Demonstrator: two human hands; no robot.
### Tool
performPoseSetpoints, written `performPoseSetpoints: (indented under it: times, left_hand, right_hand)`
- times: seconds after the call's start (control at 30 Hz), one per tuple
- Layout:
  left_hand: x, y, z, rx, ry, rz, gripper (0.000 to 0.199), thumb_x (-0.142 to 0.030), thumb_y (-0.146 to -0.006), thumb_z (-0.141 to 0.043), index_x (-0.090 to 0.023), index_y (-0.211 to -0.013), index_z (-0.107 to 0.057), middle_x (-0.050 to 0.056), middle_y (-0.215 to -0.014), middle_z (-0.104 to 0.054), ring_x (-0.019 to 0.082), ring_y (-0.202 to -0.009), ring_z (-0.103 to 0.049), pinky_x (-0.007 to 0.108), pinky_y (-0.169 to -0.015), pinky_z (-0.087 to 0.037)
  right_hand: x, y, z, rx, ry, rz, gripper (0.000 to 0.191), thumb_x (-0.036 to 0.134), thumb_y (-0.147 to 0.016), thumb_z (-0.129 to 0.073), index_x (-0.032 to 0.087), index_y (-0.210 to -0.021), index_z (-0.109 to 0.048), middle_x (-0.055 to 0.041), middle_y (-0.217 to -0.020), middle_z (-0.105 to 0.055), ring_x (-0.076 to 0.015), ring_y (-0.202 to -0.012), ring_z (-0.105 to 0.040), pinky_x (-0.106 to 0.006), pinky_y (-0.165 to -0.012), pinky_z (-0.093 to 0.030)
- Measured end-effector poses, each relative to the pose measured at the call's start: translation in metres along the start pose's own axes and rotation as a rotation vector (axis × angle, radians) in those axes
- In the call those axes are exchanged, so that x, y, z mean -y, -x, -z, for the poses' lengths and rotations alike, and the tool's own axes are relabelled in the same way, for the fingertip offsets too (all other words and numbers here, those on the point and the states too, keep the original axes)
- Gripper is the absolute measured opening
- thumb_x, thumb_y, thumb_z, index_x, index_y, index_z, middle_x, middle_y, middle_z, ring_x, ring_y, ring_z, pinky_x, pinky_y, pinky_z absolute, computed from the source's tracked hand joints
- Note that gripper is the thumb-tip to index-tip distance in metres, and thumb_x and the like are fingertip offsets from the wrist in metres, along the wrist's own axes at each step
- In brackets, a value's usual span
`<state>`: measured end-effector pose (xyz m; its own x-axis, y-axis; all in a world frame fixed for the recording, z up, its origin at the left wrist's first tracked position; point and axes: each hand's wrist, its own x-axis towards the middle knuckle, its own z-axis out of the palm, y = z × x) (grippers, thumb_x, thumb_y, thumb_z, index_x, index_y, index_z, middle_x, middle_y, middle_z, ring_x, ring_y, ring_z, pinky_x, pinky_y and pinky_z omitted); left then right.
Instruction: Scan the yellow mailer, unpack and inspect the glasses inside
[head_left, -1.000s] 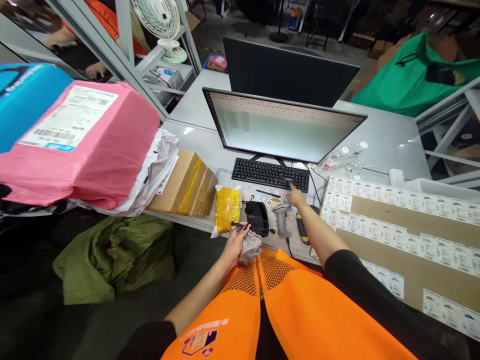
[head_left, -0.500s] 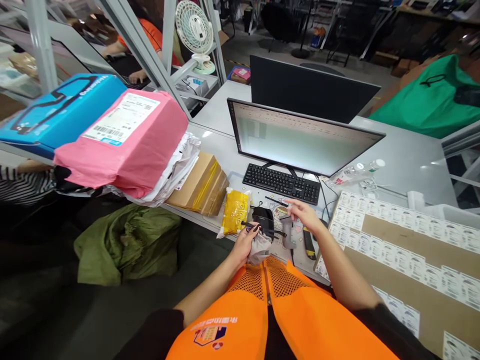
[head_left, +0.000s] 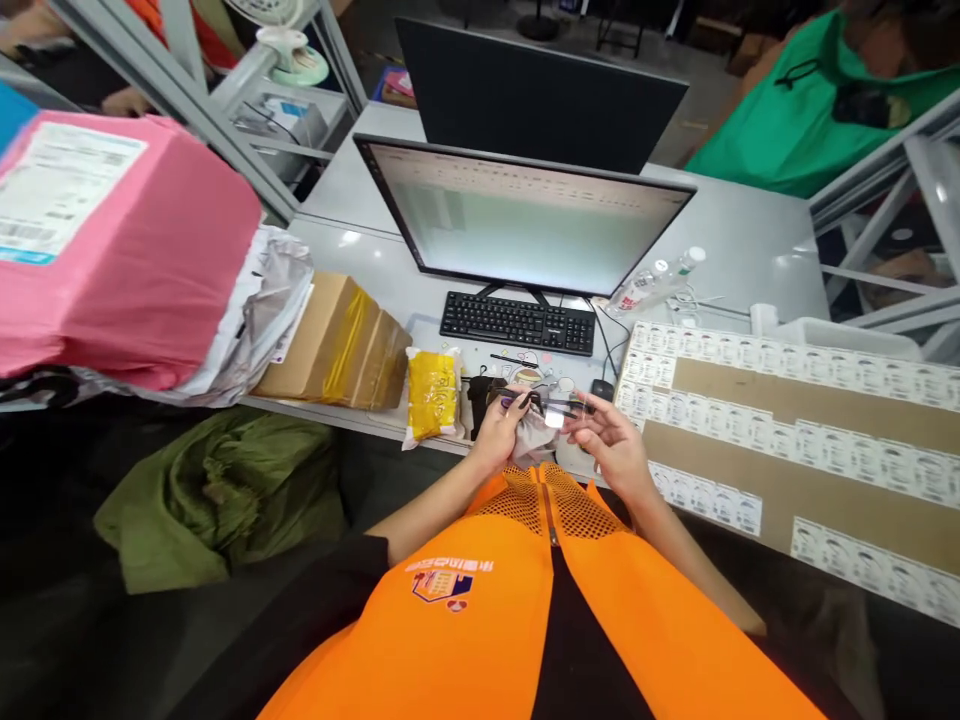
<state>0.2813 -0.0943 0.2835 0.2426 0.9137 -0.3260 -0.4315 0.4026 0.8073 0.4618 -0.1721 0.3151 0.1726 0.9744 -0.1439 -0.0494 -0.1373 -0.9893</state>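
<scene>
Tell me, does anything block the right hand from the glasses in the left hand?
Nothing visible does. The right hand is at one end of the glasses, opposite the left hand; the grey pouch shows below them. Actual contact is unclear.

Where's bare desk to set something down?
Largest bare patch: the desk between the bottles and the green bag. A smaller one lies between the cardboard boxes and the lit monitor. Crowded: the front strip from the yellow packet to the mouse, where the left hand, right hand and grey bag are.
</scene>
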Motion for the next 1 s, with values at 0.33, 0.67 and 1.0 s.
performPoseSetpoints:
  times: [0.33,0.67,1.0]
  left_hand:
    - [0.010,0.012,-0.017,0.261,-0.050,0.028,0.062,-0.064,-0.079,-0.094,-0.020,-0.118,-0.072,0.005,-0.102,-0.078,0.022,-0.092,-0.075,0.032,-0.087,-0.060]
    - [-0.024,0.019,0.004,0.454,-0.456,-0.365,0.054,-0.040,-0.096,-0.084,-0.025,-0.144,-0.063,0.012,-0.132,-0.075,0.025,-0.126,-0.072,0.038,-0.111,-0.055]
    - [-0.006,0.014,-0.011,0.312,-0.524,-0.343,0.043,-0.022,-0.091,-0.075,-0.023,-0.133,-0.067,0.013,-0.142,-0.066,0.025,-0.131,-0.067,0.038,-0.113,-0.054]
  right_hand:
    - [0.028,-0.001,0.020,-0.301,-0.011,0.100,0.045,0.063,-0.088,-0.085,0.022,-0.106,-0.076,-0.0040,-0.080,-0.080,-0.0206,-0.064,-0.076,-0.035,-0.061,-0.067]
    - [0.052,0.003,0.094,-0.428,-0.029,0.145,0.042,0.054,-0.083,-0.091,0.018,-0.100,-0.077,-0.0057,-0.076,-0.078,-0.0195,-0.060,-0.074,-0.030,-0.054,-0.063]
    - [0.044,0.010,0.096,-0.429,-0.057,0.105,0.045,0.056,-0.081,-0.092,0.018,-0.100,-0.076,-0.0059,-0.075,-0.078,-0.0195,-0.061,-0.074,-0.030,-0.054,-0.063]
